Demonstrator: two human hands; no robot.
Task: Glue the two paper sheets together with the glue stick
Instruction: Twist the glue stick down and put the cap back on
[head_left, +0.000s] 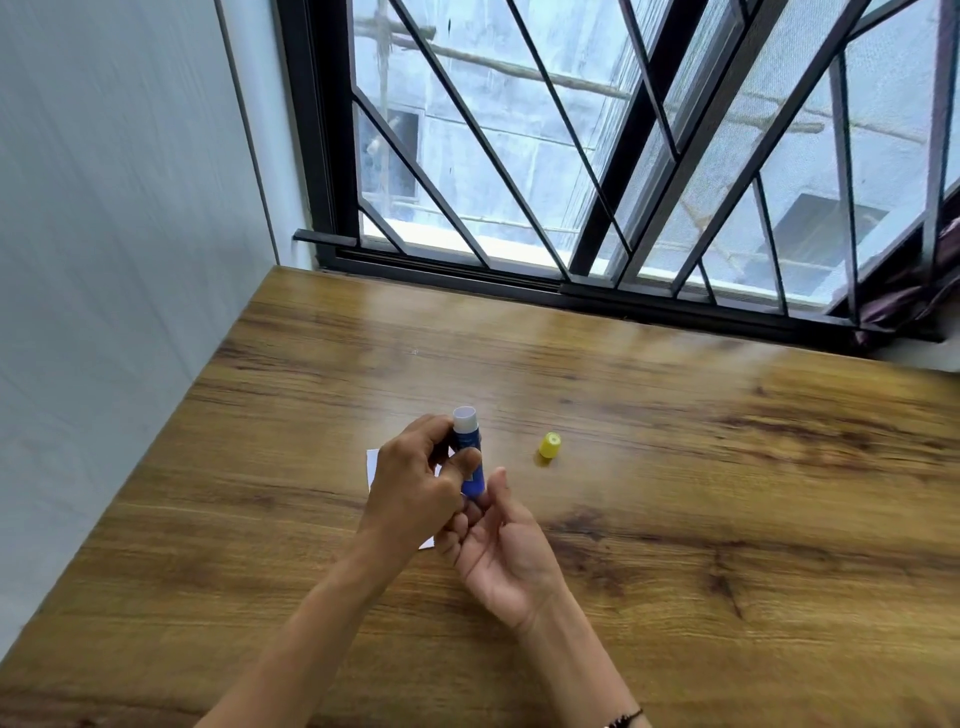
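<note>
An uncapped blue glue stick (471, 470) with a white top stands upright above the table, held in my left hand (415, 486) by thumb and fingers. My right hand (498, 551) is palm up just below it, and its fingertips touch the stick's lower end. The yellow cap (549, 446) lies on the table a little to the right of the stick. White paper (372, 465) lies flat under my hands. Only its left edge and a lower corner show, so I cannot tell how many sheets there are.
The wooden table (675, 467) reaches a white wall on the left and a barred window at the back. Dark cloth (914, 296) hangs at the window's right end.
</note>
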